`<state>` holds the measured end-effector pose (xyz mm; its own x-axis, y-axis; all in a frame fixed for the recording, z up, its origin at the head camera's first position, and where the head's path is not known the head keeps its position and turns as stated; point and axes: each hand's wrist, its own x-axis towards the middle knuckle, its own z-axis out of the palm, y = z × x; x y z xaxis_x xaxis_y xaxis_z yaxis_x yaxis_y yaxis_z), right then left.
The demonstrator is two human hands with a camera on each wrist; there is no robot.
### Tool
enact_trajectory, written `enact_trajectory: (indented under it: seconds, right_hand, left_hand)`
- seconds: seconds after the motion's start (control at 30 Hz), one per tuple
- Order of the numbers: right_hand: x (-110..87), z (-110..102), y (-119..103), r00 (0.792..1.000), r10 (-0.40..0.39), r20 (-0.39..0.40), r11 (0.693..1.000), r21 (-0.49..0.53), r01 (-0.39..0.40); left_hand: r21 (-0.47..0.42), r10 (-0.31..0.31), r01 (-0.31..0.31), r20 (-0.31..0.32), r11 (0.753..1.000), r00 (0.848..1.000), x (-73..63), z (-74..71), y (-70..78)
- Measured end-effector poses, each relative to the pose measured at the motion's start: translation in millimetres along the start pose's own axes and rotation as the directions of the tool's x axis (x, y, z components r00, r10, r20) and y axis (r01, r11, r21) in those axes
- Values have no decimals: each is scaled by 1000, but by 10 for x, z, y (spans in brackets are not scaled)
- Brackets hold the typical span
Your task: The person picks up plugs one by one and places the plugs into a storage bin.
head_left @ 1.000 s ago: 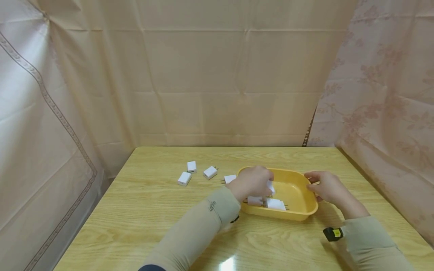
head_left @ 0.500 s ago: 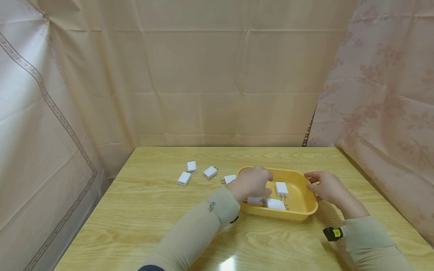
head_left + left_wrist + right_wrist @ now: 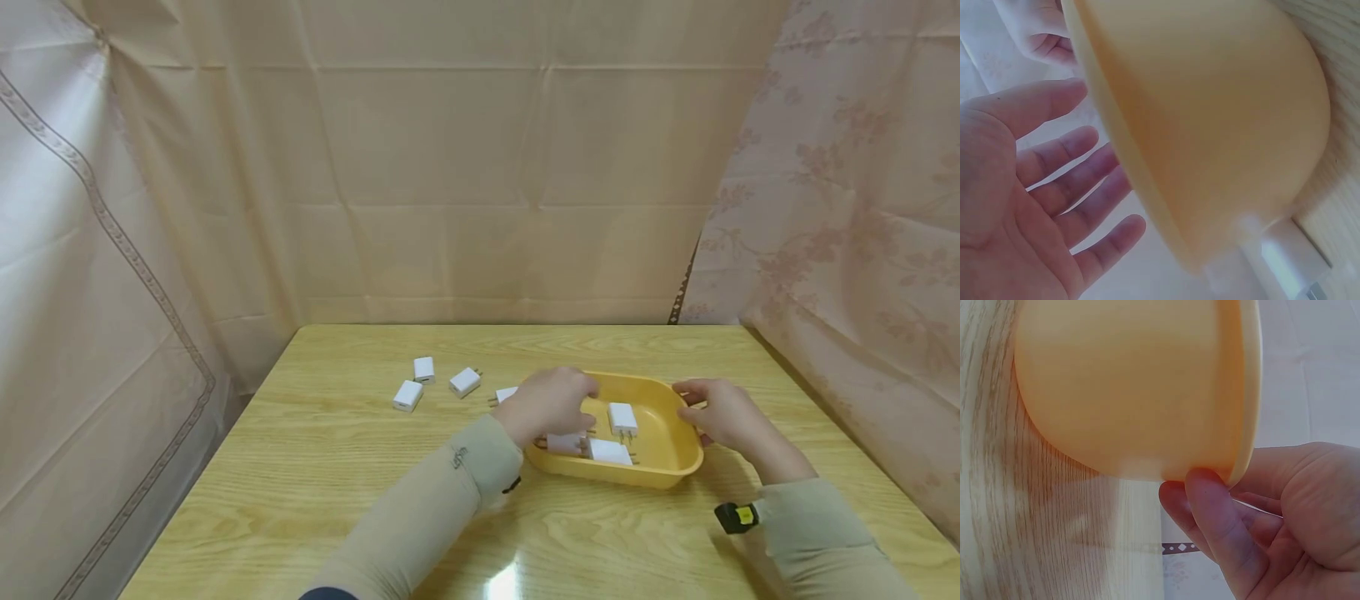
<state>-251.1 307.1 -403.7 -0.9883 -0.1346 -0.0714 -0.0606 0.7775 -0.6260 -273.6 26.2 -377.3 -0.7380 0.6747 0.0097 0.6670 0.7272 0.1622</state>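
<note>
A yellow plastic tray point(image 3: 651, 478) stands on the table with several white USB charger plugs inside. One charger plug point(image 3: 622, 418) lies near its middle, another charger plug point(image 3: 610, 452) along the near wall. My left hand point(image 3: 551, 406) is over the tray's left end, fingers spread and nothing between them. The left wrist view shows that same left hand point(image 3: 1041, 181) palm up to the camera, fingertips by the rim. At the opposite end, my right hand point(image 3: 723, 414) holds the tray's edge, its fingertips point(image 3: 1207, 487) against the outer wall.
Left of the tray, several more charger plugs lie on the wooden table point(image 3: 315, 467): a pair of white charger plugs point(image 3: 408, 396), a single charger plug point(image 3: 465, 382), and a charger plug point(image 3: 505, 395) partly hidden by my left hand. Curtains point(image 3: 480, 167) hang behind and at both sides.
A charger plug has left my left hand and now lies in the tray. My left hand has drawn slightly left. The right hand has kept its place at the edge.
</note>
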Motion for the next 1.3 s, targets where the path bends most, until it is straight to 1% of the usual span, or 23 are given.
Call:
enact_trajectory:
  seconds: [0.23, 0.33, 0.5, 0.6, 0.77, 0.9, 1.07, 1.17, 1.3]
  right_hand:
    - [7, -7, 0, 1000, 11, 4, 1000, 2, -11]
    - [9, -8, 0, 1000, 20, 7, 1000, 7, -20]
    - [14, -5, 6, 1000, 23, 9, 1000, 11, -23]
    - [14, -3, 7, 1000, 20, 9, 1000, 7, -20]
    - [10, -2, 0, 1000, 17, 7, 1000, 8, -17]
    - [9, -1, -1, 1000, 21, 8, 1000, 11, -21]
    - [14, 0, 5, 1000, 24, 10, 1000, 3, -24]
    - [17, -1, 7, 1000, 25, 9, 1000, -1, -25]
    - [15, -6, 4, 1000, 25, 8, 1000, -4, -25]
  left_hand:
    - [6, -13, 14, -24, 1000, 1000, -67, -37, -87]
    - [-7, -25, 24, -30, 1000, 999, -110, -73, -134]
    - [-31, -33, 31, -58, 999, 998, -190, -119, -232]
    - [-60, -42, 38, -67, 997, 997, -242, -140, -289]
    - [-136, -78, 69, -67, 988, 995, -320, -170, -380]
    - [-156, -103, 89, -86, 984, 991, -385, -193, -459]
    - [-179, -133, 110, -119, 978, 984, -506, -206, -592]
    - [-205, -149, 117, -149, 972, 978, -583, -216, -687]
    - [-211, -164, 124, -180, 970, 970, -676, -241, -798]
